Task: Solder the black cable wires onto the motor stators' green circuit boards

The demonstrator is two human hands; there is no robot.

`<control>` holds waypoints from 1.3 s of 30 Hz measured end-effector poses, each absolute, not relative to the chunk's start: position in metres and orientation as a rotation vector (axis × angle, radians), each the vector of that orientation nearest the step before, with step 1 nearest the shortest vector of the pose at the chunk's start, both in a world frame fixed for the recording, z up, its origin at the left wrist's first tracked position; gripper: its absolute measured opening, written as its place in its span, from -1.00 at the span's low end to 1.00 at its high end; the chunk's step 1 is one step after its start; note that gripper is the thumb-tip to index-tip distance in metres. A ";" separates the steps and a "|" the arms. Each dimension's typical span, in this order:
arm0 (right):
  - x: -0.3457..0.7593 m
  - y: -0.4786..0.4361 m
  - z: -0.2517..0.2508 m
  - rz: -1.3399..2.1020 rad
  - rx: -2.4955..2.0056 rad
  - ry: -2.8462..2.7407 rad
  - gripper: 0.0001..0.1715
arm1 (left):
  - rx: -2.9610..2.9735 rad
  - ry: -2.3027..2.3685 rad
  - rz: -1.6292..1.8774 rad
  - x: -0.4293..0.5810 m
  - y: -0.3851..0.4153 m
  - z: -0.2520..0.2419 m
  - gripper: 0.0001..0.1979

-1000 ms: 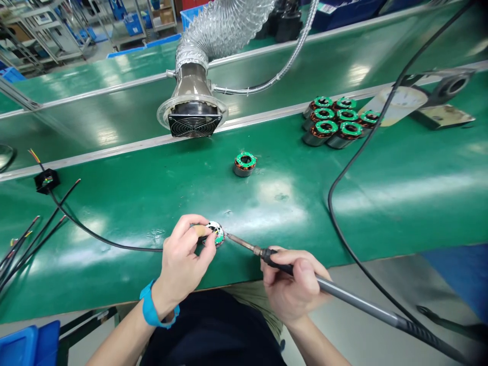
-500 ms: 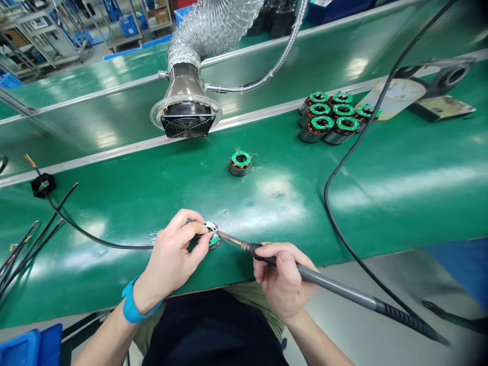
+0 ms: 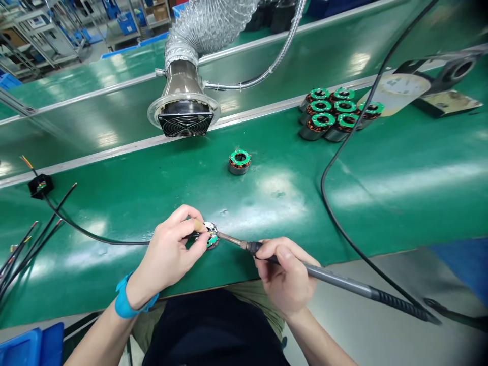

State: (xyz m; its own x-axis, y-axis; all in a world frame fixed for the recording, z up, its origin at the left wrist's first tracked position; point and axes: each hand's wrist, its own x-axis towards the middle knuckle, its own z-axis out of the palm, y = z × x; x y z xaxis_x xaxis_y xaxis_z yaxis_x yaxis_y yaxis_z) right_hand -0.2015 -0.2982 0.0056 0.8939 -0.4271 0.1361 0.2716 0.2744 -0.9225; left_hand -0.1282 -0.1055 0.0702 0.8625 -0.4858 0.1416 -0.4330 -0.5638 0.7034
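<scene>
Pinched firmly between the thumb and fingers of the left hand (image 3: 168, 254), a small motor stator (image 3: 211, 235) with a green circuit board was held just above the green conveyor belt (image 3: 282, 213), partly hidden by the grip. The right hand (image 3: 284, 277) was closed around the dark grip of a soldering iron (image 3: 335, 278) in a pen-like hold, and the iron's metal tip reached left to touch the edge of the stator, between the two hands. A tan finger cot (image 3: 198, 224) appeared to cover the left hand's fingertip, and a blue wristband (image 3: 125, 300) circled that wrist.

From the head camera, a thin black cable (image 3: 95, 240) ran in from the left of the grip and passed behind the left hand. Loose black wires (image 3: 26, 249) lay farther left. Ahead of the hands, a single stator (image 3: 240, 161) stood alone on the belt, and a tight cluster of similar stators (image 3: 328, 114) stood farther ahead and to the right. Beyond the single stator, a fume extractor's fan guard (image 3: 185, 124) faced the hands, fed by a silver flexible duct (image 3: 206, 25).
</scene>
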 end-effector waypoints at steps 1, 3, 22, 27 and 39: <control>-0.201 -0.299 0.006 -0.456 -1.197 0.162 -0.58 | 2.251 -0.665 -0.097 -0.127 -0.106 0.071 -0.84; -0.200 -0.299 0.006 -0.428 -1.185 0.187 -0.58 | 2.261 -0.664 -0.123 -0.125 -0.106 0.073 -0.84; -0.200 -0.295 0.006 -0.551 -1.068 0.210 -0.63 | 2.303 -0.652 -0.227 -0.118 -0.108 0.082 -0.83; -0.200 -0.294 0.008 -0.560 -1.110 0.225 -0.61 | 2.321 -0.827 0.082 -0.127 -0.099 0.072 -0.95; -0.212 -0.297 -0.007 -0.614 -1.433 -0.051 -0.61 | 2.538 -1.278 0.348 -0.132 -0.090 0.075 -0.81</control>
State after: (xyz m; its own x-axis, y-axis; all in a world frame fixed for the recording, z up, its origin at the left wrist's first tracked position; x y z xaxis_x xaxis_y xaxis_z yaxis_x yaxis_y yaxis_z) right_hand -0.2123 -0.2967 -0.0068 0.8457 -0.3639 0.3903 0.4233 0.0120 -0.9059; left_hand -0.1325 -0.0903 0.0752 0.5803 -0.7428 0.3339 -0.8096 -0.5706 0.1375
